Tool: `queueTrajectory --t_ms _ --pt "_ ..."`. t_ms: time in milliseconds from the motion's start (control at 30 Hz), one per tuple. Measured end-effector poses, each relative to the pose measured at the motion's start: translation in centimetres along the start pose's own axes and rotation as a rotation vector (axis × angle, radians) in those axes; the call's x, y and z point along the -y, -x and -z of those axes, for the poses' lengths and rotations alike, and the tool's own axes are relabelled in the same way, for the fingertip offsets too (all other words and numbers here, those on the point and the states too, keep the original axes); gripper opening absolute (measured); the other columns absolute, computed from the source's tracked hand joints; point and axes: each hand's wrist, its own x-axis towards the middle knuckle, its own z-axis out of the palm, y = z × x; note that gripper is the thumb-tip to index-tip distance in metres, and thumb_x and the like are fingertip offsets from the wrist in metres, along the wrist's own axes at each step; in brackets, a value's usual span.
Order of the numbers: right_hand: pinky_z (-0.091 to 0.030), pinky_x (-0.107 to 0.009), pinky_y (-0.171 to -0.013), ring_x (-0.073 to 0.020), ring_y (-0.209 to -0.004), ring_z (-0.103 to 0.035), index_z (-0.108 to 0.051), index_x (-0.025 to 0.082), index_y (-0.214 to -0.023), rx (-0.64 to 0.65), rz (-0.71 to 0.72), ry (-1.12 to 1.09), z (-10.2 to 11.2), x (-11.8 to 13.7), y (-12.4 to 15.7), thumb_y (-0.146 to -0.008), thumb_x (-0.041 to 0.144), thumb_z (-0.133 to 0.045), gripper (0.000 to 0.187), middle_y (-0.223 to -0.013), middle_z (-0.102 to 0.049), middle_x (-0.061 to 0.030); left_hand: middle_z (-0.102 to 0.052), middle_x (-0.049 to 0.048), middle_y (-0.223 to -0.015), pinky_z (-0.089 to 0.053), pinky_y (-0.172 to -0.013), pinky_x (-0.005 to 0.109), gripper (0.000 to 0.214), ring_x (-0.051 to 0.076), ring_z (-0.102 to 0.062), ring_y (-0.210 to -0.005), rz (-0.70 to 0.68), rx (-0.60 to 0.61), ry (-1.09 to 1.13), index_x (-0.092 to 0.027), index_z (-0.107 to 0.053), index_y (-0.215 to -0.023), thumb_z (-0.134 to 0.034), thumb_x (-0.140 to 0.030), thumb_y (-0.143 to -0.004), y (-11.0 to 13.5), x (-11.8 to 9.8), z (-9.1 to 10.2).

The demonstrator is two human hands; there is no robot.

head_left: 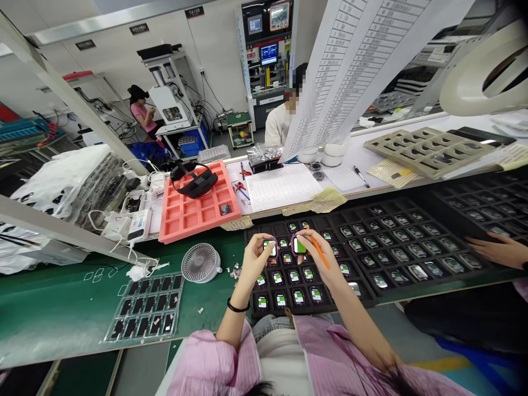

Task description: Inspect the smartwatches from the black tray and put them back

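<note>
My left hand (256, 261) pinches a small square watch-like device (269, 248) with a green-lit screen. My right hand (314, 257) grips a second such device (299, 246) in a pinkish frame, along with a thin orange stick (322, 257). The two devices are held close together above a black compartment tray (367, 291). Its pockets hold several similar devices, some with green screens and others with grey ones. My fingers hide part of each held device. At the right edge, a co-worker's hand (499, 250) rests on the black tray.
A coral foam tray (198, 214) with a black strap sits beyond my left hand. A small white fan (201, 263) stands on the green mat (53, 297), near a clear tray of black pieces (146, 308). Paper sheets, pens, cables and a beige tray lie behind.
</note>
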Motion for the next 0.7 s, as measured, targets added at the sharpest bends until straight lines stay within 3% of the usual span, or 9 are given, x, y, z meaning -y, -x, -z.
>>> queueTrajectory --t_ms 133,367,433,567,700 --pt "-0.045 -0.027 -0.038 -0.0091 -0.041 -0.049 -0.059 0.024 -0.086 0.006 -0.017 0.022 -0.2 -0.2 -0.1 -0.075 0.047 -0.071 0.028 -0.074 -0.060 0.0013 -0.054 -0.0027 -0.065 -0.037 -0.037 0.015 0.038 0.004 -0.043 -0.045 0.028 -0.003 -0.021 -0.016 -0.056 -0.086 -0.064 -0.053 -0.078 -0.2 0.1 -0.1" --pt "-0.046 -0.024 -0.039 -0.0095 -0.045 -0.056 -0.054 0.025 -0.097 0.132 0.043 0.026 0.4 -1.9 -0.6 -0.070 0.043 -0.076 0.039 -0.085 -0.063 0.0007 -0.061 0.0034 -0.092 -0.055 -0.062 0.022 0.040 0.011 -0.060 -0.072 -0.016 0.104 -0.014 -0.018 -0.056 -0.102 -0.073 -0.040 -0.074 0.2 0.4 0.2" --pt "-0.046 -0.023 -0.040 -0.0100 -0.048 -0.059 -0.053 0.025 -0.099 0.147 0.060 0.035 0.6 -2.3 -0.7 -0.069 0.041 -0.077 0.041 -0.088 -0.063 0.0001 -0.062 0.0041 -0.095 -0.052 -0.056 0.021 0.039 0.010 -0.060 -0.068 -0.012 0.106 -0.019 -0.018 -0.056 -0.105 -0.070 -0.041 -0.076 0.1 0.7 0.4" --pt "-0.047 -0.023 -0.041 -0.0105 -0.051 -0.061 -0.053 0.026 -0.101 0.160 0.064 0.044 0.9 -2.3 -0.6 -0.068 0.036 -0.079 0.043 -0.092 -0.063 -0.0006 -0.061 0.0026 -0.080 -0.039 -0.040 0.017 0.037 0.008 -0.054 -0.050 0.029 0.083 -0.064 -0.017 -0.058 -0.105 -0.057 -0.048 -0.085 -0.2 1.3 0.9" --pt "-0.046 -0.024 -0.041 -0.0108 -0.049 -0.060 -0.054 0.026 -0.100 0.140 0.059 0.031 0.9 -2.1 -0.6 -0.074 0.040 -0.073 0.036 -0.091 -0.062 -0.0005 -0.062 0.0052 -0.090 -0.044 -0.043 0.018 0.042 0.010 -0.059 -0.059 0.003 0.127 -0.015 -0.020 -0.056 -0.116 -0.058 -0.047 -0.085 -0.3 1.8 1.0"
